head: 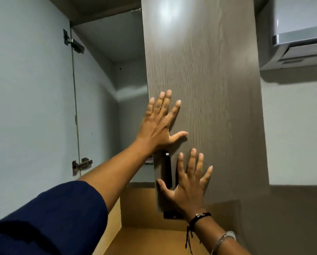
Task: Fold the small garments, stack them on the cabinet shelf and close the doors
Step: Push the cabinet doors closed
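Pressing right door (pixel 205 70) | left hand (pixel 158 127), right hand (pixel 188 188) flat, fingers spread, gripping nothing

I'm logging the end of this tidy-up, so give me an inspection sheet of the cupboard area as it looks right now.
Surface: cabinet shelf mostly hidden behind the door; only a strip shows.
Job's things: right door, wood grain, nearly shut; left door wide open, pale inner face and hinges showing. Garments: only a sliver of something at the shelf edge, too small to identify.
Clutter: nothing seen.
Hands: left hand and right hand flat against the right door, fingers spread, either side of the black handle.
Cables: nothing seen.
Surroundings: air conditioner on the wall upper right.
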